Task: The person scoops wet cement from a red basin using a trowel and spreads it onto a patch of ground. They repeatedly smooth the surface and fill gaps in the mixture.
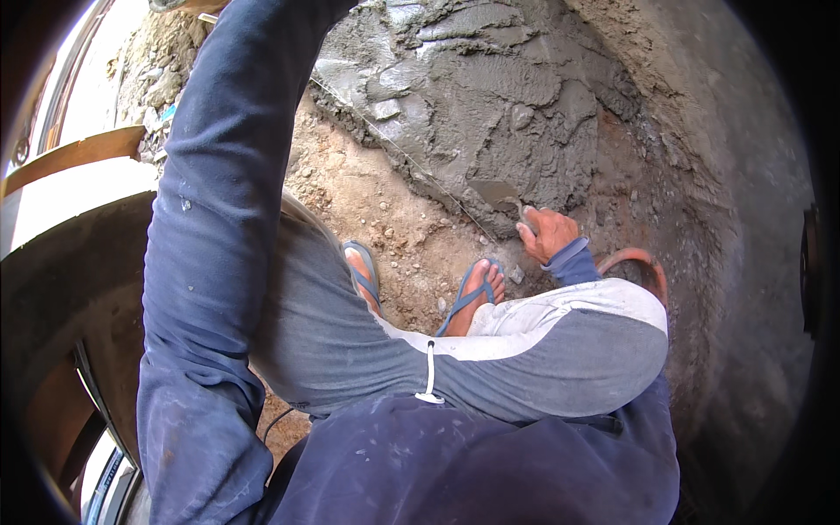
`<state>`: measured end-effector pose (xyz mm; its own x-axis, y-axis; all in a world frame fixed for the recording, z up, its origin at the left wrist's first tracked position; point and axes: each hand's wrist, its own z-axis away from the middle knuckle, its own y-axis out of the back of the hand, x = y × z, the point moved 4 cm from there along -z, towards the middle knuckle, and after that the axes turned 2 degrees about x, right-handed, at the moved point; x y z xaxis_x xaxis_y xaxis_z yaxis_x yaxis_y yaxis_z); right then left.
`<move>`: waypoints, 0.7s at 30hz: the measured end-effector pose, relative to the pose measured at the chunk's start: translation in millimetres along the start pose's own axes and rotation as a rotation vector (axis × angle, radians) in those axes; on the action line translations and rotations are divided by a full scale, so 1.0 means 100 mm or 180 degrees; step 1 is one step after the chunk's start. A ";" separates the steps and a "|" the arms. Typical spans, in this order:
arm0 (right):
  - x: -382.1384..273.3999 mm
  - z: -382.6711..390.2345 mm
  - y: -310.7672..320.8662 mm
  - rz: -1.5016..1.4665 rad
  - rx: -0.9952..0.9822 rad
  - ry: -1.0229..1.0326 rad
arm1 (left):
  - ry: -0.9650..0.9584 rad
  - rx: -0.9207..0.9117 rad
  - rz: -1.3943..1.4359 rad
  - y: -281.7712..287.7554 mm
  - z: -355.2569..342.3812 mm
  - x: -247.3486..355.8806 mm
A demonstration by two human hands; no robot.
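My right hand (549,234) is closed round the handle of a trowel (495,192). The trowel's flat blade rests against the near edge of a spread of wet grey mortar (490,114), whose surface is rough and lumpy. My left arm (219,175), in a dark blue sleeve, reaches up past the top edge of the picture, so the left hand is out of sight. A thin taut string (398,150) runs slantwise along the mortar's left border and ends near the trowel.
My feet in blue flip-flops (464,297) stand on stony brown soil (350,188). Beside my right knee curves an orange-red band (643,259). A grey wall (744,175) rises on the right. On the left are a brown board (74,160) and a heap of rubble (162,66).
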<state>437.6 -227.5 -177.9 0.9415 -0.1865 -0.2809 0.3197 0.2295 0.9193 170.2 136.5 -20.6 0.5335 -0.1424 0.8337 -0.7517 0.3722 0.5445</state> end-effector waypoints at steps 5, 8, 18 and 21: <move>0.42 -0.46 0.35 0.0302 0.0789 -0.0881 | -0.0016 0.0002 -0.0024 0.02 0.01 0.03; 0.58 -0.47 0.24 0.0506 0.0662 -0.0893 | -0.0005 -0.0004 -0.0038 0.03 0.03 0.01; -0.12 -0.10 0.01 -0.0014 -0.0209 -0.0019 | -0.0010 -0.0024 -0.0094 0.07 0.09 -0.01; -0.17 -0.13 0.02 -0.0038 0.0010 0.0101 | -0.0043 -0.0022 -0.0164 0.11 0.09 0.03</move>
<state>423.3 -211.8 -175.0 0.9405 -0.1587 -0.3003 0.3306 0.2244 0.9167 160.0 131.9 -11.9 0.5661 -0.1740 0.8058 -0.7206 0.3702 0.5862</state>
